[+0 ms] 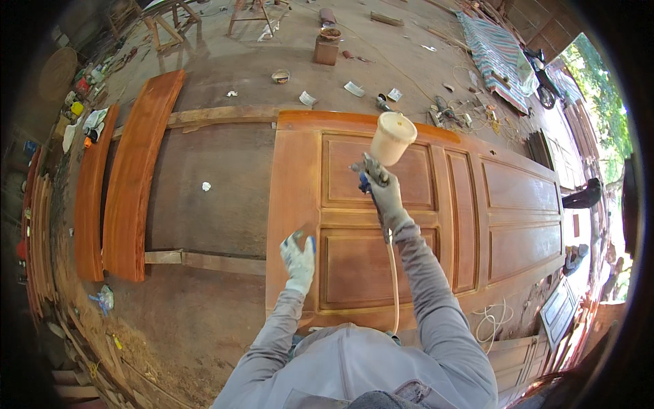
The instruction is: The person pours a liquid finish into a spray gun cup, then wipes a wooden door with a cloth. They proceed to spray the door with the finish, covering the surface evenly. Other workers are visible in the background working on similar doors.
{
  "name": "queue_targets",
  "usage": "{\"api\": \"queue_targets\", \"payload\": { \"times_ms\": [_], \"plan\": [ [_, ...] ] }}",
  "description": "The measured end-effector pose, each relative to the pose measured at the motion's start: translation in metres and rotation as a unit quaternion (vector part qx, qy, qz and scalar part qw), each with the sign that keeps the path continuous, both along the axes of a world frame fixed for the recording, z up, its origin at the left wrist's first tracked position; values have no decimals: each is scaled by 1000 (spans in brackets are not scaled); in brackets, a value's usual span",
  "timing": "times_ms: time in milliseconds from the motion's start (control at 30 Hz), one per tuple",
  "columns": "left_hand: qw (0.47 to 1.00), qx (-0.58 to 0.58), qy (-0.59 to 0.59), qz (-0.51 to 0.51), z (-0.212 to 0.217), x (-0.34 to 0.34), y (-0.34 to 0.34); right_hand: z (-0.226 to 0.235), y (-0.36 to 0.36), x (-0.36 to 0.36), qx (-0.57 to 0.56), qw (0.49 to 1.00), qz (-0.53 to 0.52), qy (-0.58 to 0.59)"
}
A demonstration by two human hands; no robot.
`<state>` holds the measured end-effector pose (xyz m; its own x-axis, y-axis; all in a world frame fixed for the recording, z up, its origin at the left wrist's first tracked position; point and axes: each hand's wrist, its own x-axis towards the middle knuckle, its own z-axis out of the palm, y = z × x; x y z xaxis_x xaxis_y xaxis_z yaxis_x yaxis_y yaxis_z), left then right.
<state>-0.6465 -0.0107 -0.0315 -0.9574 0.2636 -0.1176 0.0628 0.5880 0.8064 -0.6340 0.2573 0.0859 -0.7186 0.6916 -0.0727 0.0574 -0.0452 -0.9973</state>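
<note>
A paneled wooden door (pixel 444 211) lies flat in front of me, its near part a glossy reddish brown and its far right panels duller. In a grey glove, my right hand (pixel 385 191) grips a paint spray gun (pixel 368 176) above the upper panels. On top of the gun sits a whitish cup (pixel 394 138), and a pale hose (pixel 394 279) runs from it down toward my body. My left hand (pixel 298 259), in a white and blue glove, hovers over the door's left edge. Its fingers are curved and apart, with nothing in them.
Two reddish-brown boards (pixel 139 184) lie left across wooden rails (pixel 204 117). Beyond the door are a small bowl (pixel 281 76), a wooden block (pixel 326 51), and tangled cords (pixel 453 112). A coiled hose (pixel 494 320) lies at right, near a leaning framed panel (pixel 560 312).
</note>
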Motion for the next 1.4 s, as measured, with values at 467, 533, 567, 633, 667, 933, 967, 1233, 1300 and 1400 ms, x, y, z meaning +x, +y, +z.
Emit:
{"api": "queue_targets", "payload": {
  "times_ms": [467,533,567,633,667,933,967,1233,1300,1400],
  "plan": [
    [966,-213,70,-128,-34,-1,-53,-32,87,-139,-106,994,39,2],
    [965,-220,62,-126,-34,-1,-54,-33,114,-121,-80,996,27,-1],
    [961,-239,46,-129,-35,-1,-53,-33,129,-109,-74,997,15,12],
    [962,-232,57,-129,-36,-1,-53,-34,161,-83,-41,998,-46,-19],
    [960,-236,65,-133,-37,-1,-53,-35,179,-64,-27,998,-52,-19],
    [953,-257,72,-142,-35,-2,-50,-12,298,82,143,962,-198,-119],
    [952,-262,69,-143,-35,-2,-50,-3,305,101,154,951,-227,-142],
    [963,-201,70,-166,-28,-6,-32,-7,313,176,403,818,-266,-312],
    [968,-142,47,-202,-25,-7,-15,-13,296,169,314,848,-265,-335],
    [961,-79,90,-251,-17,1,18,-10,246,142,210,950,-175,-151]
  ]
}}
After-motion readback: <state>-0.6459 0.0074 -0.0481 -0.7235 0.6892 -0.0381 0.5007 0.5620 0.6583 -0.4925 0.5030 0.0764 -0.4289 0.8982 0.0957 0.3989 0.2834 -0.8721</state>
